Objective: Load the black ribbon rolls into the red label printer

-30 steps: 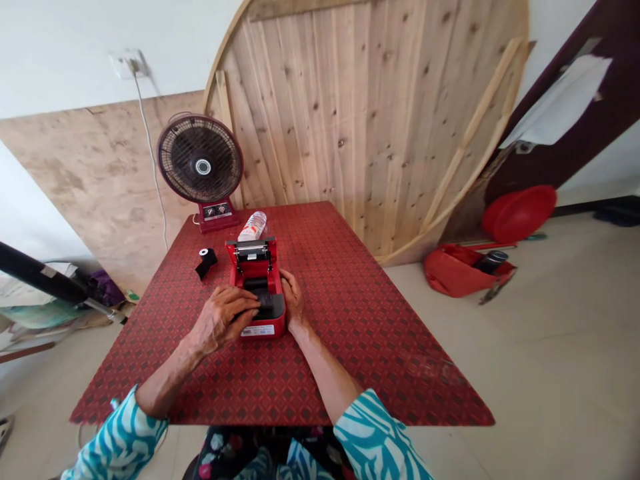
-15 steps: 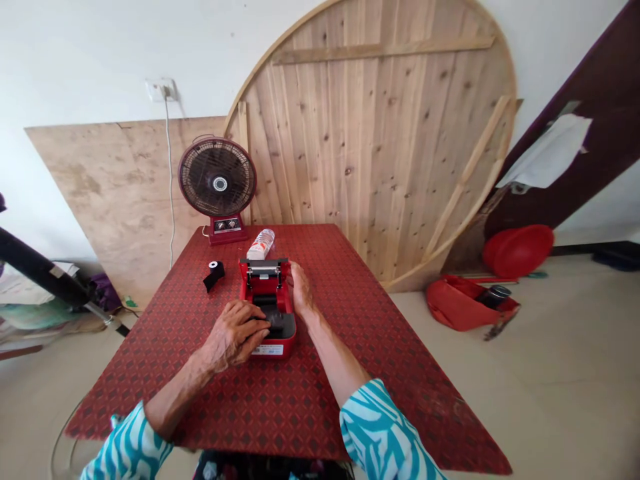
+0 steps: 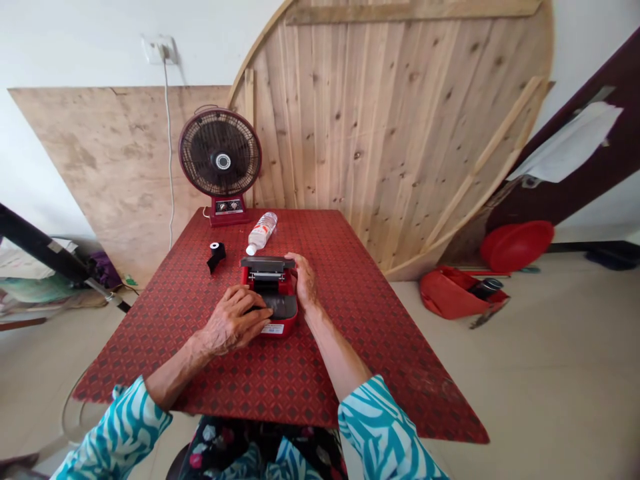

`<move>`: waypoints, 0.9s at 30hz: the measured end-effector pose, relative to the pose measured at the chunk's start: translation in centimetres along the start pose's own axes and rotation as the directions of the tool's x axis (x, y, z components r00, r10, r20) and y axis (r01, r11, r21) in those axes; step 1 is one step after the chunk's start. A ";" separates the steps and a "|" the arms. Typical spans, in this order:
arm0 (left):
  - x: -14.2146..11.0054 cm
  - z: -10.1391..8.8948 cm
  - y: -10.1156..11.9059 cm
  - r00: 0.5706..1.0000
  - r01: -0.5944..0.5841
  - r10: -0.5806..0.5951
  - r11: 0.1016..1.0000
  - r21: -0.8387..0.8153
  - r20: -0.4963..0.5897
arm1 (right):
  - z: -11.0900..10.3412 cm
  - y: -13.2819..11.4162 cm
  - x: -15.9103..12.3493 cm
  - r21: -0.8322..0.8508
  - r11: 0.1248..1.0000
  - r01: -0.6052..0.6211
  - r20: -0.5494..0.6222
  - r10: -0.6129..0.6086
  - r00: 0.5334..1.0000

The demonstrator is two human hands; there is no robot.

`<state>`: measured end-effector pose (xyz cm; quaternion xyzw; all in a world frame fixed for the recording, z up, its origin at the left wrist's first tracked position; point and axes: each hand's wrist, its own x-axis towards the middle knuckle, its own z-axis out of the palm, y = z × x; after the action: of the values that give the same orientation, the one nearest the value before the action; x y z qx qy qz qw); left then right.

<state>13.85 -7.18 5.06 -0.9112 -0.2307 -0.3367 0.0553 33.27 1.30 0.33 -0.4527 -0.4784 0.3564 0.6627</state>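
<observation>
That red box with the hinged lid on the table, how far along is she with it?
The red box sits open, its lid tilted partway down. The right hand is on the lid's right edge; the left hand presses the front. Not yet shut. A black roll lies untouched beside it.

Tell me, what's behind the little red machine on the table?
Behind the red machine lies a plastic bottle on its side, and further back stands a fan. The machine's lid hides the table right behind it.
</observation>
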 end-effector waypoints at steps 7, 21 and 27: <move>-0.6 0.2 0.0 0.997 -0.008 0.009 1.000 0.022 -0.071 | -0.5 -0.6 -2.3 0.038 0.997 -0.066 -0.020 0.067 0.998; 0.9 3.3 -2.8 0.429 0.544 -0.883 0.084 -0.835 0.190 | -0.9 -0.3 -3.1 0.069 0.990 -0.120 0.044 0.117 0.992; 1.0 4.1 -3.0 0.386 0.489 -0.892 -0.019 -0.872 0.236 | -1.1 -1.2 -3.0 -0.002 0.991 -0.131 0.098 0.131 0.987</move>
<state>15.51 -3.06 2.42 -0.4506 -0.4465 -0.5536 -0.5396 33.54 -2.08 0.41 -0.4634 -0.4789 0.4221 0.6146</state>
